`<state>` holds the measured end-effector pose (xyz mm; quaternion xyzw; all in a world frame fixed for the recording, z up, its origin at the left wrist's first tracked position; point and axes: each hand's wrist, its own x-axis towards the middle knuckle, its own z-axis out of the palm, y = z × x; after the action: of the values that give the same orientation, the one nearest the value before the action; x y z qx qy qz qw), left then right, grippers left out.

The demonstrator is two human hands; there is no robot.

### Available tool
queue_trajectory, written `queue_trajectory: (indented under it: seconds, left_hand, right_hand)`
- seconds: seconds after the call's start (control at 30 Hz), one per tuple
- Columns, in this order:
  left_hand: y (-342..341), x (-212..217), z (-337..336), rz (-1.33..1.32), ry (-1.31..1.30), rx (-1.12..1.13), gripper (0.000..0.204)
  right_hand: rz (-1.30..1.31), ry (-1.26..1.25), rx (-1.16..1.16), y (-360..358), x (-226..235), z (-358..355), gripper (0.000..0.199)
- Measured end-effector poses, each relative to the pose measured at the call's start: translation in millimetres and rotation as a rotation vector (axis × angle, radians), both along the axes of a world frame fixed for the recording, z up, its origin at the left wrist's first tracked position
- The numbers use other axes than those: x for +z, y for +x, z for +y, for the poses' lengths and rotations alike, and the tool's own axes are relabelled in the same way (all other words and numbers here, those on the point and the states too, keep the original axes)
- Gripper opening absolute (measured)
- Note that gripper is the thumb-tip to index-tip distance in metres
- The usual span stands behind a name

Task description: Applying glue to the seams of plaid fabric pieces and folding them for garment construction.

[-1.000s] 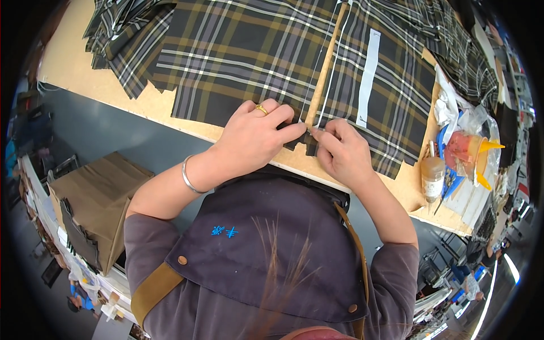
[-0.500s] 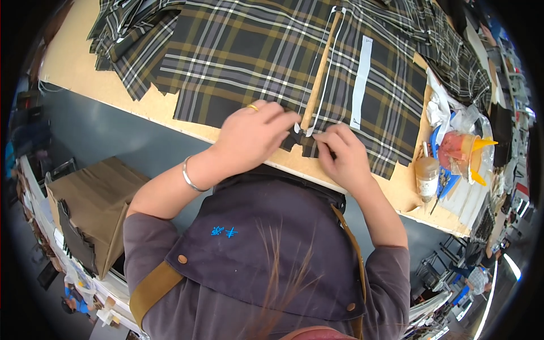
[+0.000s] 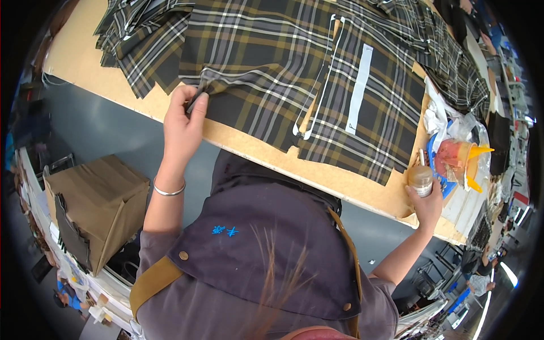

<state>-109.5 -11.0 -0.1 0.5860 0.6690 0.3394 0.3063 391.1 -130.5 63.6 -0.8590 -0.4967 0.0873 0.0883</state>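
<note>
A dark plaid fabric panel (image 3: 255, 113) lies on the table. My left hand (image 3: 186, 119) pinches its near left edge between thumb and fingers, lifting it into a raised fold. My right hand (image 3: 428, 204) is wrapped round a small clear jar (image 3: 420, 180) with a brownish lid or contents, at the table's right side. A long slit (image 3: 309, 116) with white-outlined edges runs through the panel, the tan table showing in it. To its right lies a pale strip (image 3: 359, 90) on the cloth.
More plaid pieces are heaped at the table's far left (image 3: 141, 45) and far right (image 3: 459, 79). Past the jar stand a reddish cup with yellow tips (image 3: 456, 158), a blue tray (image 3: 433, 148) and clear plastic. A brown-covered box (image 3: 102, 198) stands on my left.
My left hand has moved left from the slit's near end and gripped the panel's edge, raising a fold. My right hand has left the slit, gone right, and taken hold of the jar.
</note>
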Motion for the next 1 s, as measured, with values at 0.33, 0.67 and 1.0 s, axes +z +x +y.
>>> queue_trajectory:
  seconds: [0.33,0.67,1.0]
  left_hand:
    - [60,16,-39,-0.079,0.243,-0.482,0.073]
    - [93,-12,-21,-0.653,0.155,-0.056,0.049]
    - [117,3,-17,-0.611,-0.178,-0.262,0.026]
  right_hand:
    - [0.332,1.029,-0.302,38,15,-21,0.052]
    - [2.060,0.906,-0.462,-137,-52,73,0.063]
    - [1.869,0.927,-0.378,-155,-70,75,0.064]
